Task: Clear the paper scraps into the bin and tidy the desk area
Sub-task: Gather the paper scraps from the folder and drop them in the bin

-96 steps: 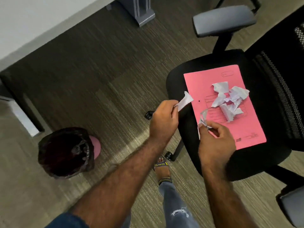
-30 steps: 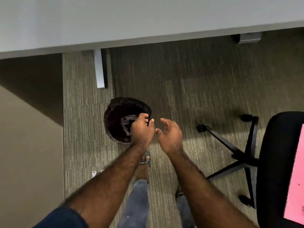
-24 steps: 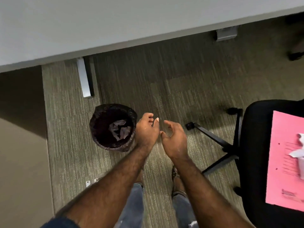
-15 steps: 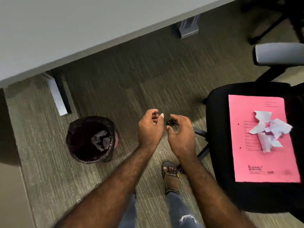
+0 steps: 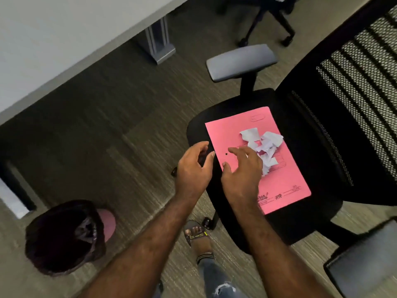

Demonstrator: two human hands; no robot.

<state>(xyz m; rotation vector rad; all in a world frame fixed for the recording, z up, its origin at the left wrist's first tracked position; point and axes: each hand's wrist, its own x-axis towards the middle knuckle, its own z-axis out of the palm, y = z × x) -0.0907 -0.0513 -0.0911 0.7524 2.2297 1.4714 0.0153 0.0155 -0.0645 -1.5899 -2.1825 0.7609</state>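
I see the crumpled white paper scraps [image 5: 261, 146] heaped on a flat pink card folder [image 5: 281, 186], which lies on the seat of a black mesh-backed office chair [image 5: 300, 224]. My right hand [image 5: 241, 171] hovers over the folder's near-left part, fingers spread and loosely bent, holding nothing; its fingertips sit just beside the heap, and I cannot tell whether they touch it. My left hand [image 5: 193, 168] hangs over the seat's left edge, fingers relaxed, empty. The round bin with a black liner [image 5: 62, 239] stands on the grey carpet to the lower left, well apart from the chair, pale scraps inside. The grey desk [image 5: 53, 39] edge runs along the top left.
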